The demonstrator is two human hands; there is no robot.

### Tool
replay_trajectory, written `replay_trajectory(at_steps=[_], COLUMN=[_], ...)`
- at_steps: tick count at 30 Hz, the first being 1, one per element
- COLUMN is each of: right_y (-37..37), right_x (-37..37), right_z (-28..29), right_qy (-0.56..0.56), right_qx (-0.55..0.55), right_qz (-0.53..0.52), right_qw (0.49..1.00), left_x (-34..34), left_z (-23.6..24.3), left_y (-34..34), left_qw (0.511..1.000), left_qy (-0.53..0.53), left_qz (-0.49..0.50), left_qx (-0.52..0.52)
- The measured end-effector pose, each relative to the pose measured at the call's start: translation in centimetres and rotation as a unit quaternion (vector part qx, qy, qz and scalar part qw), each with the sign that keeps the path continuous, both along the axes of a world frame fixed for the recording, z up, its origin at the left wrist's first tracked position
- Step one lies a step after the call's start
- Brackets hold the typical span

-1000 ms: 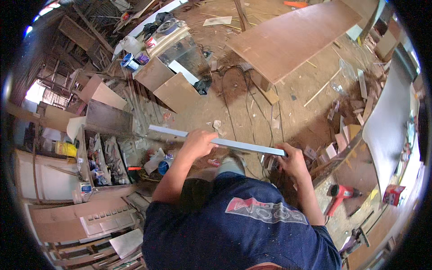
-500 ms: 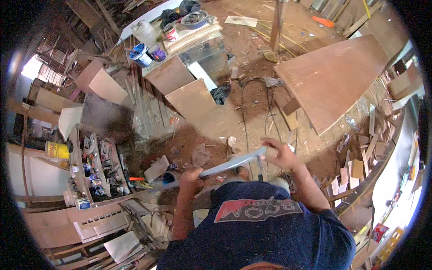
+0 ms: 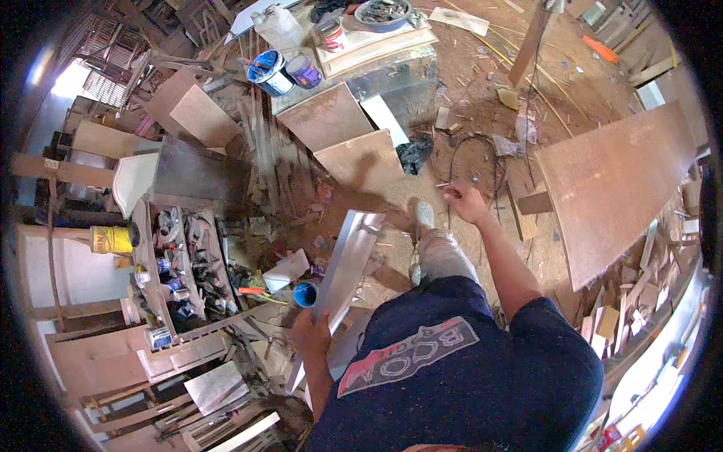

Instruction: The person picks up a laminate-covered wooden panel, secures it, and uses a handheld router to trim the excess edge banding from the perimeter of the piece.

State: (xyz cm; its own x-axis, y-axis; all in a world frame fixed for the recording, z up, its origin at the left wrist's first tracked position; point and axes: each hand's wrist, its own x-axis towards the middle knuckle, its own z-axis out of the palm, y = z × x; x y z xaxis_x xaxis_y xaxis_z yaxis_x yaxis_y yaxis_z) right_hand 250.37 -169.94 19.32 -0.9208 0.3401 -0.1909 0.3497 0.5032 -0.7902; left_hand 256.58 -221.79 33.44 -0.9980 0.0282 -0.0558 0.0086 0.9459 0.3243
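Note:
My left hand (image 3: 312, 331) is wrapped round a long, flat grey metal-looking strip (image 3: 347, 264), which slants away from me on my left side beside my leg. My right hand (image 3: 467, 203) is out in front, away from the strip, its fingers drawn together at a small, thin pale item (image 3: 443, 185) too small to name. Below that hand is my shoe (image 3: 424, 213) on the littered floor. A blue bucket (image 3: 305, 296) stands just left of the strip.
Plywood pieces (image 3: 358, 160) lean by a bench with paint tubs (image 3: 269, 75) ahead. A large board (image 3: 614, 200) lies right, near a wooden post (image 3: 527, 53). Cables (image 3: 474, 143) and offcuts litter the floor. A cluttered tool rack (image 3: 181, 264) stands left.
The grey strip swung from crosswise in both hands to lengthwise at my left. My right hand released it and moved up and forward. The view shifted as my body turned.

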Motion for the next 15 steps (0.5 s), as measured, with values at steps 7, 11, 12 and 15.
replay_trajectory(at_steps=[7,11,12,15], right_y=[0.2,0.5,0.5,1.3], right_x=[-20.6,-30.5,-32.6,-39.1], right_z=[-17.3,-23.8,-24.6,-26.5], right_qy=[-0.109,-0.168,-0.166,-0.208], right_qx=[0.081,0.068,0.049,0.085], right_qz=[0.128,0.151,0.147,0.161], right_qw=[0.982,0.972,0.974,0.961], left_x=[-8.5,-13.6,-14.7,-17.5], left_z=[-0.2,0.3,0.3,0.2], left_y=[1.8,3.8,4.3,5.6], left_qw=[0.993,0.982,0.978,0.973], left_qy=[-0.047,-0.128,-0.159,-0.174], left_qz=[0.092,0.135,0.121,0.141], left_qx=[-0.05,-0.036,-0.051,-0.058])
